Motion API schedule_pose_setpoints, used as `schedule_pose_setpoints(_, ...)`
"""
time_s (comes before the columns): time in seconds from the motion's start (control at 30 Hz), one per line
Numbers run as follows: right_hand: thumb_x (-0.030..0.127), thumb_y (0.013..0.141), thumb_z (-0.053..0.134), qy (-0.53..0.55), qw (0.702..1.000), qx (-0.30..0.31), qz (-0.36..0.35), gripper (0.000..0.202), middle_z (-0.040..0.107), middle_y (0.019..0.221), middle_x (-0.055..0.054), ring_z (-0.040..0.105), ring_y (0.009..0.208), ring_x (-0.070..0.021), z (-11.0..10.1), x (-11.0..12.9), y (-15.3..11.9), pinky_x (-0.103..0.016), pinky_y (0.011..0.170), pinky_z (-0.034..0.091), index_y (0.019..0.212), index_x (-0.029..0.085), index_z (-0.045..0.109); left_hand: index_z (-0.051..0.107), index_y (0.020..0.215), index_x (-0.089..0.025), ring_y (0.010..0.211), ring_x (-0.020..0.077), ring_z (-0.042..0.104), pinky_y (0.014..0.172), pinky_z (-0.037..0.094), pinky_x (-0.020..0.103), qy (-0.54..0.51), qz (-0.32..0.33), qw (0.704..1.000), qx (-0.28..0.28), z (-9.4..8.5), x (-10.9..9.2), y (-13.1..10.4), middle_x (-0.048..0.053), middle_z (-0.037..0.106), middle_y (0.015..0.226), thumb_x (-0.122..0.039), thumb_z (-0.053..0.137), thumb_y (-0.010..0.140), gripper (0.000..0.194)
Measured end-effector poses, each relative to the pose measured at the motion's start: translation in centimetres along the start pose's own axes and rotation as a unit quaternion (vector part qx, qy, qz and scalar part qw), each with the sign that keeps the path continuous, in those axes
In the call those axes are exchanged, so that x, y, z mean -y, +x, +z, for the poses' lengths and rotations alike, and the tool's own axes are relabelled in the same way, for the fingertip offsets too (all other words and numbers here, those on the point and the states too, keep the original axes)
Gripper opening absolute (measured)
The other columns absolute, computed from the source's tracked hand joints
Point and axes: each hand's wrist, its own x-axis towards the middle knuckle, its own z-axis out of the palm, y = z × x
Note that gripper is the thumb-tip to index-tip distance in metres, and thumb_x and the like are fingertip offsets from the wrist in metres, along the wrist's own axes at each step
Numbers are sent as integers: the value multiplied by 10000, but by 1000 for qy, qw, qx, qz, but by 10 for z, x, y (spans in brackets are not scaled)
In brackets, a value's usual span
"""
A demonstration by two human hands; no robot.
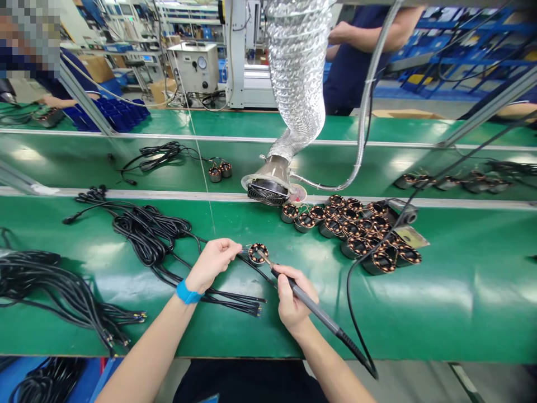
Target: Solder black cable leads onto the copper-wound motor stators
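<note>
My right hand (296, 296) is closed round the grey handle of a soldering iron (312, 305). The iron's tip meets a small motor stator (257, 254), a ring of copper windings lying on the green bench. From the other side my left hand (216, 258) pinches a thin wire (244, 248) at the stator's left edge; whether it is a lead or solder is too small to tell. A blue band (188, 292) circles my left wrist. Just below the stator runs a black cable, and several stripped cable ends (254, 307) lie between my forearms.
Many stators (356, 224) stand grouped at the right. Coiled black cables (151, 235) and a cable bundle (50, 280) cover the left. A fume hood (268, 179) on a foil duct (297, 73) hangs ahead. The iron's cord (350, 302) loops at right. Other people stand beyond the bench.
</note>
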Motion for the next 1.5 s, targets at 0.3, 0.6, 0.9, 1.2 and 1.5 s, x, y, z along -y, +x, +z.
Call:
schedule_pose_setpoints(0.3,130,904,543,-9,999,41,-23,255,736,885,-32,703,731,-162,6,5,7,-298,696,584,1109,229,659,724,770,-117,446,78,321,451,200,238,12,35,999,-39,11,1,0,-42,470,480,-500,739,721,386)
schedule_pose_setpoints(0.6,100,939,511,26,983,169,-60,554,576,1192,-70,642,1077,-162,33,-13,28,-300,957,542,1438,331,437,713,789,-128,660,137,500,598,364,232,95,109,987,66,1,-3,-5,33,644,723,-471,649,816,350)
schedule_pose_setpoints(0.9,91,958,469,70,989,125,-30,428,619,1021,-42,648,937,-142,41,-12,17,-281,868,558,1321,305,546,632,776,-136,434,35,244,394,161,184,-125,0,982,142,9,14,4,-45,481,580,-448,730,793,327)
schedule_pose_setpoints(1.2,170,975,487,-15,1000,-8,4,360,651,1170,-84,670,1042,-187,8,-23,31,-369,961,540,1316,263,555,673,762,-130,648,86,543,662,448,188,-168,69,981,69,10,7,28,4,614,676,-400,819,716,310)
schedule_pose_setpoints(1.5,108,967,418,-223,930,129,-262,323,681,1134,-137,634,1112,-251,-38,-96,73,-499,998,523,1192,210,625,718,713,-105,695,175,640,693,495,296,-74,117,988,-63,-9,-27,86,109,713,746,-383,815,647,301)
